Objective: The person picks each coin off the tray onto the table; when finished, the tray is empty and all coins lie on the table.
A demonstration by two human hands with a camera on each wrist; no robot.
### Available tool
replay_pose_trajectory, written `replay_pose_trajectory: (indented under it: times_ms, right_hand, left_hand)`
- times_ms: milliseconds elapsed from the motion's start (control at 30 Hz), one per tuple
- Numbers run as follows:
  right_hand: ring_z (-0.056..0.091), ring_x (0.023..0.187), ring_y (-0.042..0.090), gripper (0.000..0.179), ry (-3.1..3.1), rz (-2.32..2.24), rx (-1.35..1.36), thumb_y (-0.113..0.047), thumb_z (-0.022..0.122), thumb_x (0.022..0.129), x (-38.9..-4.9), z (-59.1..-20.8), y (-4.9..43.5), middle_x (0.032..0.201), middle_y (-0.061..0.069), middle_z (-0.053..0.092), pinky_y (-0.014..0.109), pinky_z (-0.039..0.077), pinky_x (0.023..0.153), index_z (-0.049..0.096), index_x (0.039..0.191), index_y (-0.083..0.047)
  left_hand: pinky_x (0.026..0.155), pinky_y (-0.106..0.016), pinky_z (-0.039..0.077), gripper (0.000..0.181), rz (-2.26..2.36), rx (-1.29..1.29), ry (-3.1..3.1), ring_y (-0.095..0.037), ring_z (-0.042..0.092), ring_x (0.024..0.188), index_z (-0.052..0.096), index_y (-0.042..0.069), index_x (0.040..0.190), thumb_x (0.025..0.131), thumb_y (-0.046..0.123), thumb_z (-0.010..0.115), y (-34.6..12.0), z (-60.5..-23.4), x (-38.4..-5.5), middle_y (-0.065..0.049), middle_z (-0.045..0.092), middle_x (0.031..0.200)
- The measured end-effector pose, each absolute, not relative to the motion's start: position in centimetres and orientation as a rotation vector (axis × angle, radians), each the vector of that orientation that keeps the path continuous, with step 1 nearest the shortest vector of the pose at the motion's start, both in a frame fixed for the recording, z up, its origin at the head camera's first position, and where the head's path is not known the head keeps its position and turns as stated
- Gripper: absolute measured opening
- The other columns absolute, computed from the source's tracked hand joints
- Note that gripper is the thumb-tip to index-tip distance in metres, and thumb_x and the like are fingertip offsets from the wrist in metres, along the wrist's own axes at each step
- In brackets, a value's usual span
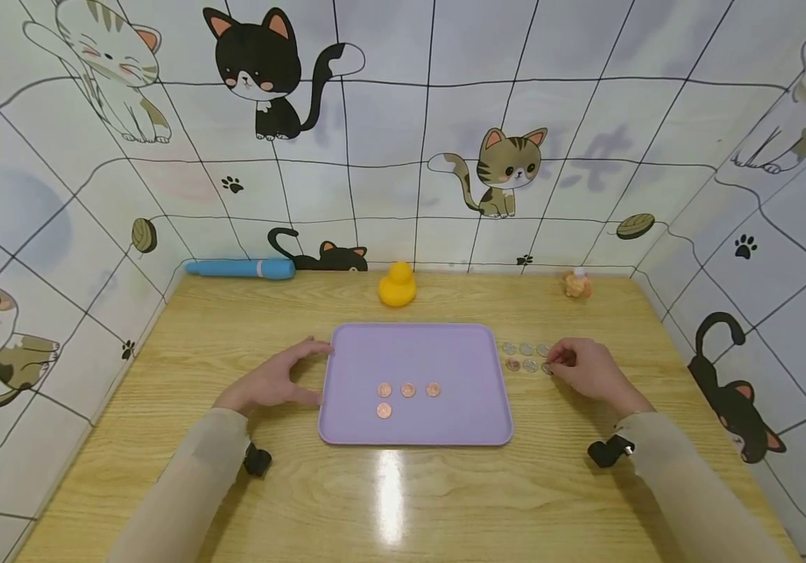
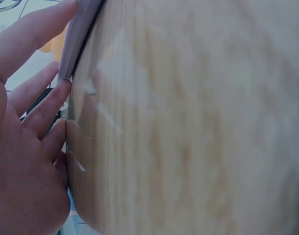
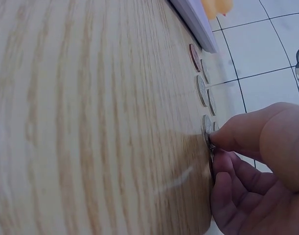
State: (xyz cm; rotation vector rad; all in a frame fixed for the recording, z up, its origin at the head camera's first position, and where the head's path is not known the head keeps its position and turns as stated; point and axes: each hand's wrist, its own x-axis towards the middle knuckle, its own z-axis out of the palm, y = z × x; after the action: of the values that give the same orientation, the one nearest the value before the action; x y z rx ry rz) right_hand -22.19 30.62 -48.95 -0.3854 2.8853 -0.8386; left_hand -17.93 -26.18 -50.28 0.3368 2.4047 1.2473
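A lavender tray (image 1: 466, 383) lies on the wooden table, with several copper coins (image 1: 408, 389) on it: three in a row and one below the leftmost. At its left edge, my left hand (image 1: 277, 379) rests with fingers and thumb spread, fingertips right at the rim. Beyond the tray's right edge lie two short rows of coins (image 1: 530, 365), mostly silver with one copper. My right hand (image 1: 589, 374) is at the right end of these rows, its thumb and fingers pinching a silver coin (image 3: 207, 128) low over the table. The fingertips partly hide that coin.
A yellow rubber duck (image 1: 397, 285) stands behind the tray. Along the back edge, a blue pen-like stick (image 1: 241, 269) lies at the left and a small peach-coloured figure (image 1: 577, 284) sits at the right. Cat-print walls (image 1: 388, 188) enclose the table's back and sides.
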Motion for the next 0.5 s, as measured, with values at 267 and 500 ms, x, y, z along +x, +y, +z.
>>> replay_pose_trajectory:
  times_ms: [267, 500]
  right_hand:
    - [0.063, 0.083, 0.017, 0.003, 2.88, -0.84, -0.373, -0.009, 0.075, 0.096, -22.18, -49.08, 30.7, 0.092, 0.004, 0.072, 0.034, 0.051, 0.073, 0.072, 0.098, -0.007]
    - [0.062, 0.084, 0.02, 0.013, 2.905, -0.908, -0.315, -0.013, 0.067, 0.102, -22.28, -48.72, 30.84, 0.098, 0.01, 0.07, 0.03, 0.05, 0.068, 0.069, 0.11, -0.003]
  left_hand:
    - [0.124, -0.073, 0.001, 0.084, 1.254, 0.319, 2.394, -0.04, 0.001, 0.162, 0.052, 0.032, 0.153, 0.08, 0.032, 0.094, -26.18, -50.33, -17.82, -0.008, 0.019, 0.176]
    - [0.124, -0.072, 0.002, 0.084, 1.253, 0.325, 2.397, -0.04, 0.001, 0.163, 0.052, 0.032, 0.152, 0.079, 0.033, 0.094, -26.15, -50.22, -17.85, -0.008, 0.019, 0.176]
